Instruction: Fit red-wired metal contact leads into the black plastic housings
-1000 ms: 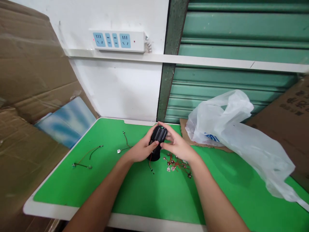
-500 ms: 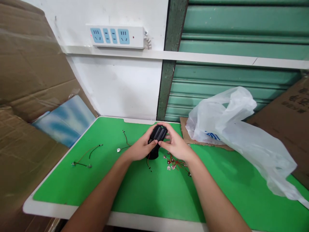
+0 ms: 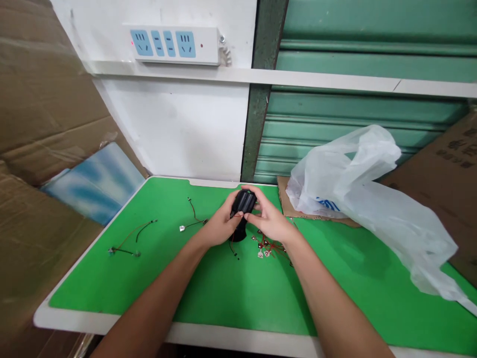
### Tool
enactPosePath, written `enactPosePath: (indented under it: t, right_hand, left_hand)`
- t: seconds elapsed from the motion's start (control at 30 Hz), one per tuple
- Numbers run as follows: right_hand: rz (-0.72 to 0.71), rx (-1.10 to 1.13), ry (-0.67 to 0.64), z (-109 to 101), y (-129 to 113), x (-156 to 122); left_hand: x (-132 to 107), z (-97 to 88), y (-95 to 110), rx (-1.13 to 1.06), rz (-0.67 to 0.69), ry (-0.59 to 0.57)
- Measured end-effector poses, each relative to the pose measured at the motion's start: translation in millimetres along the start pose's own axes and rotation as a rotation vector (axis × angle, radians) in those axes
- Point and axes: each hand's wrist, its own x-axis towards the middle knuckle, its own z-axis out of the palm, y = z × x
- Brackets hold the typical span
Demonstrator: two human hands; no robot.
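Both hands meet over the middle of the green table (image 3: 208, 293). My left hand (image 3: 218, 226) wraps round the lower side of a black battery holder (image 3: 244, 202) with cells in it. My right hand (image 3: 270, 219) pinches the same holder from the right, fingers closed on its edge. Thin red and black leads hang from the holder to the mat. Just under my right wrist lies a cluster of small LEDs on red wires (image 3: 266, 247).
Two loose wire pieces (image 3: 128, 242) (image 3: 192, 217) lie on the left of the mat. A white plastic bag (image 3: 368, 194) on cardboard fills the right. Cardboard sheets and a blue panel (image 3: 91, 184) lean at left. A power strip (image 3: 173, 44) is on the wall.
The hands and the battery holder kept their grip; they shifted slightly up and away in view as the head tilted down a little.
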Motion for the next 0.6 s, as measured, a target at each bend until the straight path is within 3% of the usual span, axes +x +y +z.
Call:
enactPosePath:
  t: [0.43, 0.6]
  right_hand:
    - [-0.057, -0.024, 0.050, 2.7, 7.9, 5.1]
    - [0.018, 0.059, 0.008, -8.7, 1.7, 2.1]
  left_hand:
    - [1.3, 5.5, 4.1, 0.079, -0.012, 0.078]
    - [3.4, -2.1, 8.8, -0.254, -0.185, -0.021]
